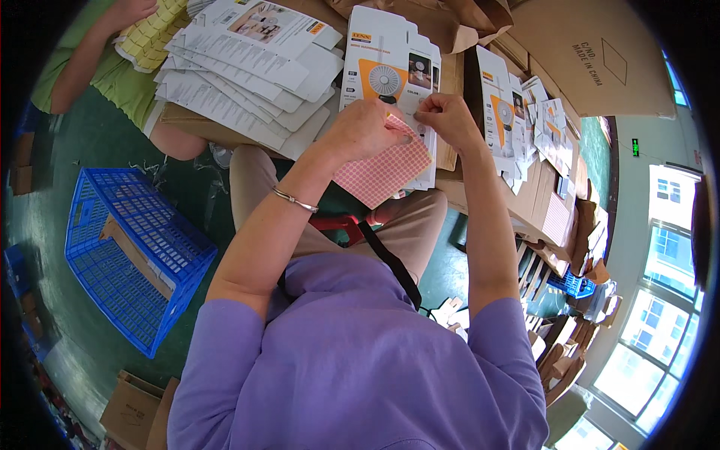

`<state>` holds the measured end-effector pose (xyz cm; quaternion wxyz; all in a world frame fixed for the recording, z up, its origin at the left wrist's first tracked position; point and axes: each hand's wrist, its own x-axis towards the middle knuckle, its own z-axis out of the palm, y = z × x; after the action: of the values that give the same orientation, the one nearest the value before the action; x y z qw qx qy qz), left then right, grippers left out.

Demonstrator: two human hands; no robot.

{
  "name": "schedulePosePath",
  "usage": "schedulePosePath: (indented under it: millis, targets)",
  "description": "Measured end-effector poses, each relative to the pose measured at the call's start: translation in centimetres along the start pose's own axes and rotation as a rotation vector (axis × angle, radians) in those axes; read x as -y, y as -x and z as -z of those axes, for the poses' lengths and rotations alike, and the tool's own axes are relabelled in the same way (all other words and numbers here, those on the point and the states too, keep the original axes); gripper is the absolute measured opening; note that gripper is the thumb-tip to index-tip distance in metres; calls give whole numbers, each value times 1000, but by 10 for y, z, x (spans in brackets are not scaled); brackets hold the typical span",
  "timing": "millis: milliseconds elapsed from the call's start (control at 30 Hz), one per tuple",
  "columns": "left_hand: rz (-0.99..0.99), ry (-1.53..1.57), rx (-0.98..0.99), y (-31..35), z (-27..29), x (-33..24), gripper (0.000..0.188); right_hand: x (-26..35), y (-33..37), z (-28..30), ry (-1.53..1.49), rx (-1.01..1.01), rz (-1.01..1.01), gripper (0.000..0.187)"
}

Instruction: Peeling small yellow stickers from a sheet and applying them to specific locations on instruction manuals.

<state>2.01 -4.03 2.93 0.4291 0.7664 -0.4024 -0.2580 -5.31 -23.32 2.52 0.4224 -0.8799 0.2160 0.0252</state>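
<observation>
My left hand [369, 133] grips a sheet of small pink stickers [384, 172], which hangs at a tilt over my lap. Just right of it, my right hand [448, 124] has thumb and forefinger pinched together at the right side of the front cartons; whatever sits between the fingertips is too small to make out. Under both hands lies a stack of flat, unfolded white-and-orange cartons [379, 41] printed with a small fan. My left hand and the sheet cover the lower part of the top carton.
Flat printed cartons [232, 71] pile up at left, and more cartons [501, 112] lie at right. A large cardboard box [600, 60] rises at far right. On the floor at left is a blue plastic crate [139, 247]. Another person's arm [79, 64] holds a yellow sticker sheet [154, 37].
</observation>
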Motion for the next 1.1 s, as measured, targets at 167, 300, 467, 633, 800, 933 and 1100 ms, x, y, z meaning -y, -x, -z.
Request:
schedulePosePath:
  millis: [167,300,467,633,800,933,1100]
  targets:
    - [-11,-29,-13,1,2,-3,21,13,-2,-3,263,-73,-61,20]
    - [5,32,8,-1,-1,2,22,-12,-2,1,-55,-228,-100,23]
    - [-8,36,12,1,3,2,22,-1,23,5,-336,-236,-273,24]
    - [-47,49,-7,3,1,-1,22,15,26,8,-162,-234,-294,25]
    - [22,54,27,2,4,-5,22,30,31,4,-260,-169,-309,30]
    - [-36,158,27,4,13,-9,23,24,32,3,-466,-177,-216,25]
    - [-112,205,-29,6,18,-9,26,-17,39,61,-680,-415,-111,23]
